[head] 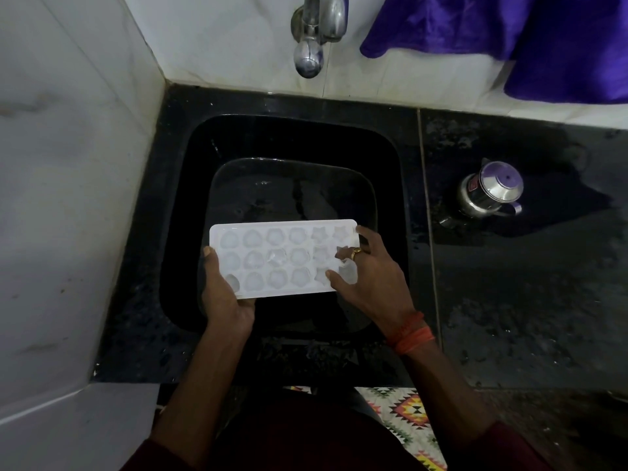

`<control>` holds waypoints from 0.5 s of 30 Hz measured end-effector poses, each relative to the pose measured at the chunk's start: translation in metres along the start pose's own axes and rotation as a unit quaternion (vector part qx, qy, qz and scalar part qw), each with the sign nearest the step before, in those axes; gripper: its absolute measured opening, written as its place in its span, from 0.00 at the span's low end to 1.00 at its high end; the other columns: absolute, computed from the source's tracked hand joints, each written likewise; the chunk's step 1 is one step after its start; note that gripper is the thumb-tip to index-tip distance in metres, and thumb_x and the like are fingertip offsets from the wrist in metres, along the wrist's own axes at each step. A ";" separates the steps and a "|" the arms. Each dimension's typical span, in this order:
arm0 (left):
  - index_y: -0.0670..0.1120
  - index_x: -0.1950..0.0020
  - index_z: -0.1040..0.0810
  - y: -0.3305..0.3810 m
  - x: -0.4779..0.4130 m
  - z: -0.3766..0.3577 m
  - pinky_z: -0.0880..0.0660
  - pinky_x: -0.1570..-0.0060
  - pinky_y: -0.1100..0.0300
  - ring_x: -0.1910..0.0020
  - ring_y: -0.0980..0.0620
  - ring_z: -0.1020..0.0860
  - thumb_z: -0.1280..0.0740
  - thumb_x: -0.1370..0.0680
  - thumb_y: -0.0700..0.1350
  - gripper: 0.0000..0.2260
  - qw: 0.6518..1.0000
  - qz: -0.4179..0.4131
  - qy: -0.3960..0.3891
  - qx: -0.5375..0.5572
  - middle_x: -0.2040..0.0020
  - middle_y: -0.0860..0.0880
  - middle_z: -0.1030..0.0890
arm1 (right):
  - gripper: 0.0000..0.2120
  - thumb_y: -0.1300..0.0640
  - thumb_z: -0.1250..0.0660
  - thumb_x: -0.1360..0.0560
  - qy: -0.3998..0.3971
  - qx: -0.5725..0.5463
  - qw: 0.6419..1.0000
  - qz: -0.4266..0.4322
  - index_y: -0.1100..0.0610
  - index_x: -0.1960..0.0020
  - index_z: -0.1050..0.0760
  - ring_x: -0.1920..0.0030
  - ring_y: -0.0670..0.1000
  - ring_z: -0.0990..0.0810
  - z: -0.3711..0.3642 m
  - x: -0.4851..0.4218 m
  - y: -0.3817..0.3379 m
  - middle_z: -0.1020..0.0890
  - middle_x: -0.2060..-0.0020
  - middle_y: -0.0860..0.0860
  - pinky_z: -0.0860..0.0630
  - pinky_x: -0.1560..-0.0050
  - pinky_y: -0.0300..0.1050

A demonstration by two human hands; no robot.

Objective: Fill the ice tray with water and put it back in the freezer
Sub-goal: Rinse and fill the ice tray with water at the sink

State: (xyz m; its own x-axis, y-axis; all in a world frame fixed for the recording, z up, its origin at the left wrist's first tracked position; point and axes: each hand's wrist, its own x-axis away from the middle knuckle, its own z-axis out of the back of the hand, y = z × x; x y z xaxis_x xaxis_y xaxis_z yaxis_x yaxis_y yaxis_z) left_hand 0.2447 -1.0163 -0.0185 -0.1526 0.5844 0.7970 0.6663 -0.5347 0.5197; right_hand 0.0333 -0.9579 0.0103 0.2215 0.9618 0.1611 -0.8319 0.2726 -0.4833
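White ice tray (282, 258) between hands (227, 295) (372, 283)

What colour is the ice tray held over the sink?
White, with pale translucent cells. The ice tray shows best in the head view, the only one.

White plastic ice tray (272, 256), glossy black sink (176, 198), chrome tap (314, 28).
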 end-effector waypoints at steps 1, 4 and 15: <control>0.50 0.36 0.17 0.000 0.000 0.000 0.16 0.47 0.42 0.45 0.45 0.14 0.31 0.21 0.64 0.22 1.000 -0.001 0.000 0.001 0.43 0.48 0.13 | 0.21 0.43 0.27 0.29 -0.002 0.001 1.000 -0.002 0.53 0.40 0.20 0.45 0.50 0.18 0.000 0.000 0.000 0.37 0.25 0.47 0.20 0.43 0.48; 0.50 0.37 0.16 0.000 0.001 0.000 0.16 0.51 0.44 0.47 0.45 0.13 0.32 0.21 0.64 0.21 1.000 -0.001 -0.001 0.004 0.45 0.48 0.12 | 0.20 0.44 0.25 0.29 0.005 -0.009 1.000 -0.003 0.53 0.41 0.19 0.47 0.50 0.18 0.002 0.001 -0.002 0.36 0.26 0.47 0.20 0.44 0.48; 0.50 0.36 0.17 -0.002 0.000 -0.001 0.18 0.42 0.40 0.42 0.43 0.15 0.31 0.22 0.64 0.23 1.000 0.007 -0.003 0.001 0.42 0.47 0.13 | 0.22 0.43 0.27 0.28 -0.011 -0.002 1.000 -0.014 0.54 0.40 0.20 0.47 0.49 0.19 0.004 0.001 -0.001 0.37 0.27 0.46 0.21 0.44 0.45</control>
State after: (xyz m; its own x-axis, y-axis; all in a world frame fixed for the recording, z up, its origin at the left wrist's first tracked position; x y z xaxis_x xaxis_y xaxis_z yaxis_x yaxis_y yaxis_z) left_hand 0.2425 -1.0159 -0.0193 -0.1395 0.5810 0.8019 0.6694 -0.5414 0.5087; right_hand 0.0325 -0.9576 0.0141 0.2343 0.9528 0.1929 -0.8231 0.3000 -0.4821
